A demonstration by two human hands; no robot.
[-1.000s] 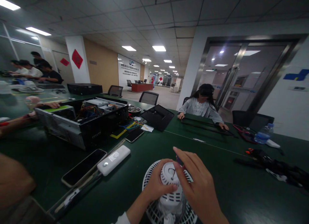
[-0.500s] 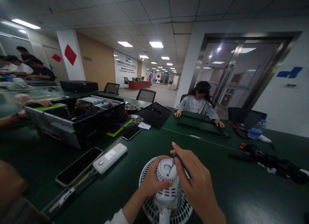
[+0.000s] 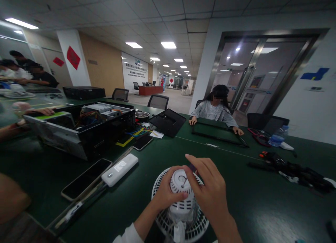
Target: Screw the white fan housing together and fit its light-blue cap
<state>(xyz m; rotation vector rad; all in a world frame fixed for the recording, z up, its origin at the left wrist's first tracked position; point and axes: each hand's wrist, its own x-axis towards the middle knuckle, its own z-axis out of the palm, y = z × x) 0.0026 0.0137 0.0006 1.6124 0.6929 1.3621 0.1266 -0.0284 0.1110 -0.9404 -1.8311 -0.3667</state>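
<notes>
Right hand (image 3: pixel 208 185), thumb now farther across screwdriver (image 3: pixel 193 168), white fan (image 3: pixel 181 207) beneath

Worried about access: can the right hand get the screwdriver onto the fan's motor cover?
Probably yes: the left hand grips the side of the motor cover, leaving the top mostly bare, where the screwdriver in the right hand seems to touch.

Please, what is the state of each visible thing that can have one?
White plastic fan: rear up, gripped by left hand.
Metal screwdriver with dark handle: tilted, held by right hand, tip at the fan's rear.
Black metal computer case: open at the top.
Large black phone in pale case: face up, screen dark.
Smaller black phone: the same.
Black rectangular frame: held by the person opposite.
Clear bluish plastic bottle: cap on.
</notes>
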